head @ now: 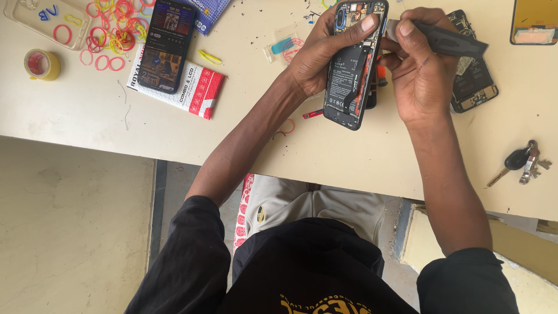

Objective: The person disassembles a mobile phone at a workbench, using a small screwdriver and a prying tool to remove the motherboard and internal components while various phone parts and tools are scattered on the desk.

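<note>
Up top, much is cut off: the yellow-backed panel (535, 22) at 1 o'clock runs out of frame, as does the clear tray (40, 20) at 10 o'clock and the blue cloth (208, 11) beside the lit phone (167, 45). A second opened phone (474, 70) lies on the counter (349, 157) mostly hidden behind your right hand (419, 72), and something orange behind the phone you hold is too covered to identify.

Your left hand (317, 55) wraps the opened phone (353, 61) from its left edge, thumb stretched across the upper part of its exposed back, fingers hidden beneath. You hold it tilted above the counter at about 12 o'clock from your body. Your right hand pinches a dark flat tool (447, 39) between thumb and forefinger, its pale tip touching the phone's upper right edge. Both forearms reach up from your black sleeves.

At 10 o'clock, the lit phone rests on a flat red and white box (195, 87), with coloured rubber bands (113, 29) scattered around them. A roll of yellow tape (42, 64) sits further left. A small clear packet (282, 47) with a blue strip and red round mark lies just left of your left hand. Keys (523, 163) lie at 3 o'clock near the counter's edge.
</note>
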